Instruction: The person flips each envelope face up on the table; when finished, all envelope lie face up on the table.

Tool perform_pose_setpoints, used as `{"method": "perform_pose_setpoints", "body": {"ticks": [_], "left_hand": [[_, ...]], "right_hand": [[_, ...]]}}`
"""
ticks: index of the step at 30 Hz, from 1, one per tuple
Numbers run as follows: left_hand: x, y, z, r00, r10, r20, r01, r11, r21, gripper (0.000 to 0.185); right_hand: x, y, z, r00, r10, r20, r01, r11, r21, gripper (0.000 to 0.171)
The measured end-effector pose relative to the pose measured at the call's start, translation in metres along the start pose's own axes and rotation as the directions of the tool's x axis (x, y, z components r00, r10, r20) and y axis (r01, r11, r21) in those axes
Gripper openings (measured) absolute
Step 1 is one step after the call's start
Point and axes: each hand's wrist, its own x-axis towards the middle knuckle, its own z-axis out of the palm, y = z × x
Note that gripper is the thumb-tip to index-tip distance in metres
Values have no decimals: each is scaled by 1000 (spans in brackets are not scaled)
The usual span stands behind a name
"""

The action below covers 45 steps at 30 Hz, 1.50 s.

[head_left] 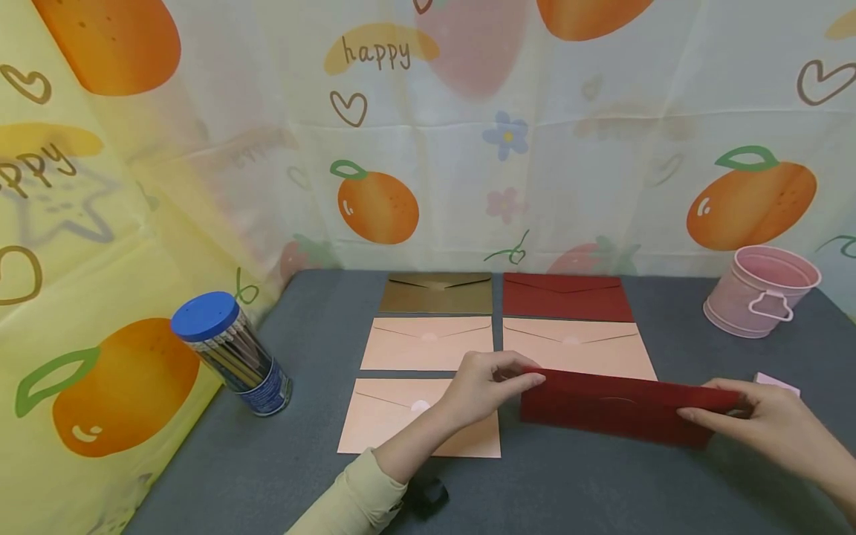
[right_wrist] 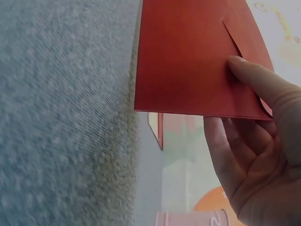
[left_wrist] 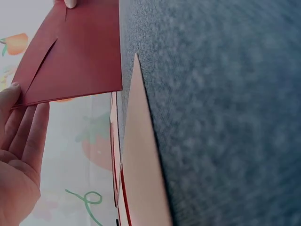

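Observation:
Both hands hold a dark red envelope [head_left: 615, 412] by its two ends, tilted up just above the grey table. At its left corner my left hand [head_left: 478, 386] pinches it between thumb and fingers; the left wrist view shows the thumb on the flap side of the red envelope [left_wrist: 84, 52]. My right hand [head_left: 756, 416] grips the other end, thumb in front and fingers behind, as on the red envelope [right_wrist: 193, 61] in the right wrist view. Under my left forearm lies a pale pink envelope [head_left: 388, 416]. Behind the held one is another pink envelope [head_left: 575, 349].
At the back lie a gold envelope [head_left: 435, 297] and a red envelope [head_left: 565, 297], with a pink envelope [head_left: 428, 345] before the gold one. A blue-lidded pencil jar [head_left: 234, 353] stands left, a pink bucket [head_left: 759, 293] right. A small pink block [head_left: 777, 383] sits behind my right hand.

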Motion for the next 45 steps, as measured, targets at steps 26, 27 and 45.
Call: {"method": "perform_pose_setpoints", "body": {"ticks": [26,27,45], "left_hand": [[-7,-11,-4,900,-436,-3,426,882,-201,27],[-7,-12,-4,896,-444,1,435,877,-202,27],[-9,-21,-7,905,-422,45,421,906,33,35]], "right_hand": [[13,1,21,997,40,71,-36,998,-58,32],[13,2,21,996,39,76,-34,998,-55,33],[18,9,24,979,70,189,-58,996,-68,58]]}}
